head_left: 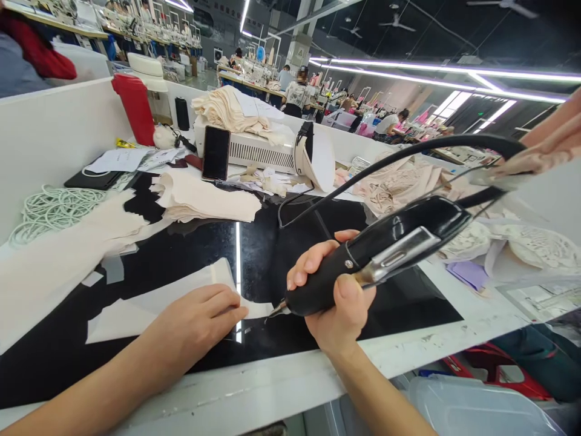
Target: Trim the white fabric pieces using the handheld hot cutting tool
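Observation:
A black handheld tool (318, 278) with a thin metal tip and a silver lever lies in my right hand (340, 303), whose fingers wrap round its front end. Its tip points down-left at the narrow end of a white fabric piece (136, 312). That piece lies on the glossy black work surface (181, 254). My left hand (200, 321) rests on the piece with its fingers together, pressing it near the narrow end. A black cable rises from the back of the tool.
Cream fabric stacks (213, 200) lie behind and at left, beside a coil of pale green cord (54, 212). A phone (215, 152) leans against a white vented box (263, 151). Lace pieces (540, 248) lie at right. Another person's hand (544, 142) is at upper right.

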Tool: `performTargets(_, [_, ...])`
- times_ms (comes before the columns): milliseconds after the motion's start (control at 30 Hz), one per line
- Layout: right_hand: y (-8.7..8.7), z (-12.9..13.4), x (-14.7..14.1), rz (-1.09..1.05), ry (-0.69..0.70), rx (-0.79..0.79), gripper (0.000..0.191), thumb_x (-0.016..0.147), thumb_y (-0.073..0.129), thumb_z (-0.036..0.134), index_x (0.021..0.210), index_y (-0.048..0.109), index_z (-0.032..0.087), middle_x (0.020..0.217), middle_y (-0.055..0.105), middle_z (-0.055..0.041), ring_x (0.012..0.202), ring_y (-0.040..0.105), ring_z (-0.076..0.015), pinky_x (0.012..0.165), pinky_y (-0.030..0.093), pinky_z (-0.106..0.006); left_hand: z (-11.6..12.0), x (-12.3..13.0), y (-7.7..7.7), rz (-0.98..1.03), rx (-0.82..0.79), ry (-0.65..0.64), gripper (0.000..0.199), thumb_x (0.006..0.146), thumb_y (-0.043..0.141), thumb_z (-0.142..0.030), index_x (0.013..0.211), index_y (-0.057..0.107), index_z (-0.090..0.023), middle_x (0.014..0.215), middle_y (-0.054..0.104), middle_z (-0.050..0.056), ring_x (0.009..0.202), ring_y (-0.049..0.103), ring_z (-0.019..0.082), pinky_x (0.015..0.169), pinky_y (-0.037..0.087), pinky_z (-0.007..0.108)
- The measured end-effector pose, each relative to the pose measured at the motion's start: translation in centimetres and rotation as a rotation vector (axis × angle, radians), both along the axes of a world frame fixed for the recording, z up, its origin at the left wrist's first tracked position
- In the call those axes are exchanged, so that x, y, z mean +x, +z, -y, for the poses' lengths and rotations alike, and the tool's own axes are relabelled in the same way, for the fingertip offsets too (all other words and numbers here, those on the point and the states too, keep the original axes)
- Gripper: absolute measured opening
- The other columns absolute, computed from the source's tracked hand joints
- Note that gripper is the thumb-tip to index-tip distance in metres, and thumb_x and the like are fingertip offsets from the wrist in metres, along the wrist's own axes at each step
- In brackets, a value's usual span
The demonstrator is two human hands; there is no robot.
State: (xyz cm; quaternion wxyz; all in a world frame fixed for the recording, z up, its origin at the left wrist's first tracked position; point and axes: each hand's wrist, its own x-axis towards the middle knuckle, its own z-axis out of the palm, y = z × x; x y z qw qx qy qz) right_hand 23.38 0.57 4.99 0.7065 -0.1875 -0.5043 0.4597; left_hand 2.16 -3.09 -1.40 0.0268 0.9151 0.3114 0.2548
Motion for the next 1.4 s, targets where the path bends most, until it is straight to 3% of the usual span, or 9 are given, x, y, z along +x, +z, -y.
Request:
performTargets(133, [-0.4, -0.3, 0.1, 0.012, -0.01, 0.0, 0.036, 0.088, 0.078, 0.038, 0.117, 0.06, 0.029, 0.081, 0.065, 0.005, 0.059, 0.061, -0.012, 0.053, 0.053, -0.026, -0.1, -0.2, -0.1, -0.027, 0.016, -0.01, 0.025, 0.104, 0.047, -0.006, 0.12, 0.065, -0.013, 0.109, 0.067, 0.01, 0.104, 0.064, 0.023, 0.092, 0.056, 0.036])
performTargets(300, [-0.5, -0.5, 0.1, -0.013, 0.033, -0.002, 0.037, 0.088, 0.079, 0.036, 0.118, 0.059, 0.028, 0.083, 0.066, 0.005, 0.06, 0.062, -0.0115, 0.054, 0.055, -0.026, -0.2, 0.6, 1.1, -0.038, 0.092, -0.034, 0.024, 0.105, 0.046, -0.007, 0.121, 0.065, -0.011, 0.115, 0.069, 0.01, 0.11, 0.063, 0.024, 0.103, 0.053, 0.041])
performTargets(433, [-0.4, -0.4, 0.0, -0.029, 0.044, -0.006, 0.036, 0.089, 0.079, 0.036, 0.118, 0.059, 0.028, 0.084, 0.066, 0.005, 0.061, 0.062, -0.0112, 0.055, 0.056, -0.026, -0.5, 1.5, 1.2, -0.062, 0.087, -0.073, 0.024, 0.106, 0.047, -0.009, 0.12, 0.066, -0.012, 0.114, 0.07, 0.01, 0.108, 0.064, 0.025, 0.098, 0.056, 0.043])
performTargets(667, [-0.5, -0.6, -0.3, -0.052, 0.062, 0.005, 0.038, 0.089, 0.08, 0.036, 0.119, 0.059, 0.028, 0.084, 0.068, 0.0046, 0.062, 0.062, -0.011, 0.057, 0.055, -0.026, -1.3, 1.9, -0.1, -0.105, 0.088, -0.062, 0.024, 0.105, 0.049, -0.011, 0.122, 0.066, -0.012, 0.11, 0.07, 0.009, 0.102, 0.065, 0.026, 0.091, 0.059, 0.043])
performTargets(1400, [-0.5, -0.5, -0.5, 0.014, 0.013, -0.002, 0.04, 0.089, 0.077, 0.042, 0.119, 0.054, 0.03, 0.082, 0.064, 0.0048, 0.058, 0.06, -0.0126, 0.053, 0.054, -0.028, -1.2, 2.0, 0.4, -0.079, 0.087, -0.076, 0.026, 0.101, 0.051, -0.006, 0.123, 0.065, -0.01, 0.108, 0.07, 0.011, 0.1, 0.066, 0.025, 0.088, 0.061, 0.041])
